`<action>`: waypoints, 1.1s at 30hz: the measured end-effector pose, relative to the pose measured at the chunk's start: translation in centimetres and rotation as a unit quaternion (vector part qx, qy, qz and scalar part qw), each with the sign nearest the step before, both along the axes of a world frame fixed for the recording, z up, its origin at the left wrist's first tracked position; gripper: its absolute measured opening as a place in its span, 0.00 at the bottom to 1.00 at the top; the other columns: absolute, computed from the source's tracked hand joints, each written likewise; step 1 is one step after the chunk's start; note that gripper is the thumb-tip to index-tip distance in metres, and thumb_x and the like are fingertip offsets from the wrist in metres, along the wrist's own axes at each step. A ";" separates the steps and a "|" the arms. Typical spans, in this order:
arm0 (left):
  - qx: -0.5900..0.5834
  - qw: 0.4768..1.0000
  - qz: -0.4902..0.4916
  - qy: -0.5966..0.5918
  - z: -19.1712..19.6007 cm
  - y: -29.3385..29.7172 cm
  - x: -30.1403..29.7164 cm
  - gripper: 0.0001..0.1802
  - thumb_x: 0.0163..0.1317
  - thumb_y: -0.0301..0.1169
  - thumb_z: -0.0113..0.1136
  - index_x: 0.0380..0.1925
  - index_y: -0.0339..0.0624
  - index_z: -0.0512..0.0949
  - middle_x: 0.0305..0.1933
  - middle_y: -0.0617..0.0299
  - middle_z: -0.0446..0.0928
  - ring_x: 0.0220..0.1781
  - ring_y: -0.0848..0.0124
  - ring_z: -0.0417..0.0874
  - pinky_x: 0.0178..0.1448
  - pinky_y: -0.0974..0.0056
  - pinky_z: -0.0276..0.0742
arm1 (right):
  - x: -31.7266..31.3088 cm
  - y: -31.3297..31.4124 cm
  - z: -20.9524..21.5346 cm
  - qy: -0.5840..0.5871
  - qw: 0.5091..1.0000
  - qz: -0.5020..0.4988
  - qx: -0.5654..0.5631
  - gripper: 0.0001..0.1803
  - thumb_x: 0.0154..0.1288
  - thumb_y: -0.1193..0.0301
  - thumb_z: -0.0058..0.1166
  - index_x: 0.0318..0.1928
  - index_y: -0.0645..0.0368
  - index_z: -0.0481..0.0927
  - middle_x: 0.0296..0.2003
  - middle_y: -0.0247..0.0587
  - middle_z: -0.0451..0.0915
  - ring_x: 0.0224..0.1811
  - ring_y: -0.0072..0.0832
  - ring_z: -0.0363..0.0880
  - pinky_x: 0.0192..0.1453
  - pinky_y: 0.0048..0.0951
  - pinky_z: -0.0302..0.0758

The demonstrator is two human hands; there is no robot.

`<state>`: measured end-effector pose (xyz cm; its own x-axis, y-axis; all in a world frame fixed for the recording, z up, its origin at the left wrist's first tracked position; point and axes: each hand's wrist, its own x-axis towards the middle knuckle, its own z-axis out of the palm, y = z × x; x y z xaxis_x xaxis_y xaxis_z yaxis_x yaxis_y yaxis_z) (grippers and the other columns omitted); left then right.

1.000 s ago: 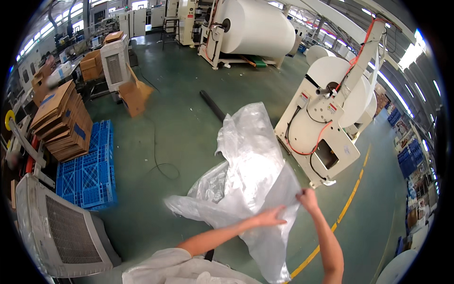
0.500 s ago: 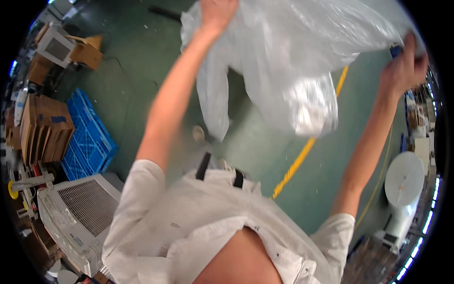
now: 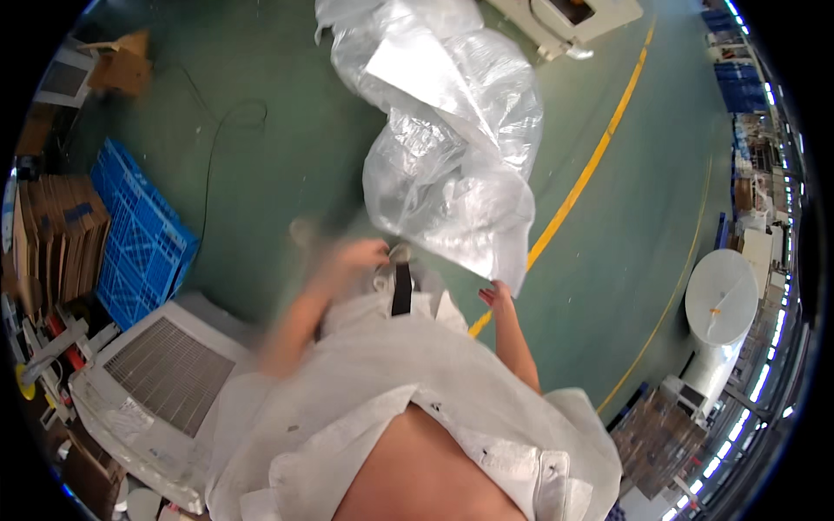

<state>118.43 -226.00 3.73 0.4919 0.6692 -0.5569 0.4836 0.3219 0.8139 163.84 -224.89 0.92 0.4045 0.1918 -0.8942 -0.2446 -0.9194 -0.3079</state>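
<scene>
A large clear plastic bag (image 3: 456,165), crumpled and shiny, stretches from the far edge of the view toward me. Its near lower corner is pinched in my right hand (image 3: 497,295), with the thumb on the film and the other fingers partly showing. Smeared by motion, my left hand (image 3: 354,255) is in front of my waist, to the left of the bag and apart from it. Its fingers are too blurred to read, and I see no film in it.
A pale grilled machine housing (image 3: 169,373) stands close on my left, beyond it a blue plastic pallet (image 3: 143,234) and stacked cardboard (image 3: 65,230). A cable (image 3: 211,148) lies on the green floor. Ahead is another pale housing (image 3: 565,22); to the right, a white round-topped duct (image 3: 721,300).
Both hands have come down from high and wide apart to near my waist. The bag has dropped from its raised, spread position, and my left hand has let go of it.
</scene>
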 end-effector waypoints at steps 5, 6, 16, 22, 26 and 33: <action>0.020 0.954 0.187 0.234 0.3 -6.0 -20.7 0.22 0.61 0.39 0.59 0.52 0.38 0.74 0.51 0.50 0.80 0.52 0.59 0.82 0.56 0.58 0.76 | -9.6 -1.0 -0.3 -0.037 0.983 0.176 -0.046 0.22 0.63 0.72 0.48 0.58 0.62 0.66 0.40 0.53 0.77 0.35 0.42 0.82 0.35 0.41 0.82; 0.027 0.940 0.214 0.264 0.2 -6.5 -24.4 0.21 0.61 0.38 0.58 0.51 0.38 0.75 0.50 0.51 0.80 0.52 0.59 0.82 0.56 0.59 0.76 | -12.0 0.3 -0.4 -0.016 0.972 0.233 -0.008 0.23 0.63 0.71 0.49 0.58 0.63 0.65 0.37 0.50 0.78 0.33 0.41 0.82 0.36 0.41 0.83; 0.163 0.906 0.357 0.157 9.6 1.3 -47.5 0.24 0.59 0.37 0.61 0.55 0.39 0.72 0.53 0.51 0.77 0.50 0.59 0.82 0.55 0.57 0.76 | -39.4 7.9 -2.8 0.113 0.903 0.374 0.181 0.17 0.57 0.81 0.49 0.49 0.62 0.68 0.25 0.43 0.76 0.21 0.32 0.77 0.25 0.32 0.77; 0.306 0.863 0.382 0.122 13.9 11.6 -57.7 0.23 0.61 0.38 0.59 0.53 0.40 0.72 0.54 0.51 0.76 0.53 0.57 0.79 0.56 0.56 0.75 | -49.5 10.8 -4.5 0.092 0.769 0.630 0.049 0.16 0.54 0.72 0.54 0.45 0.61 0.75 0.33 0.44 0.78 0.31 0.35 0.79 0.35 0.40 0.76; 0.208 0.894 0.368 0.146 6.0 13.5 -67.7 0.23 0.61 0.44 0.59 0.52 0.42 0.72 0.50 0.50 0.79 0.53 0.55 0.80 0.54 0.54 0.76 | -61.3 22.7 -6.2 0.071 0.707 0.704 0.021 0.19 0.53 0.68 0.58 0.47 0.61 0.77 0.39 0.46 0.79 0.37 0.37 0.80 0.42 0.43 0.75; -0.066 0.938 0.335 0.055 -7.4 11.7 -80.3 0.16 0.57 0.43 0.55 0.31 0.40 0.80 0.40 0.53 0.82 0.37 0.59 0.81 0.43 0.54 0.76 | -79.0 54.1 -13.4 -0.172 0.250 0.918 0.255 0.17 0.51 0.52 0.60 0.33 0.52 0.83 0.36 0.38 0.84 0.37 0.39 0.80 0.41 0.39 0.76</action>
<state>38.18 -214.34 -3.68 -0.0802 0.7299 -0.6789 0.2149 0.6777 0.7032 84.84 -170.78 -12.53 -0.7478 0.3903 -0.5371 0.5676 0.7955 -0.2122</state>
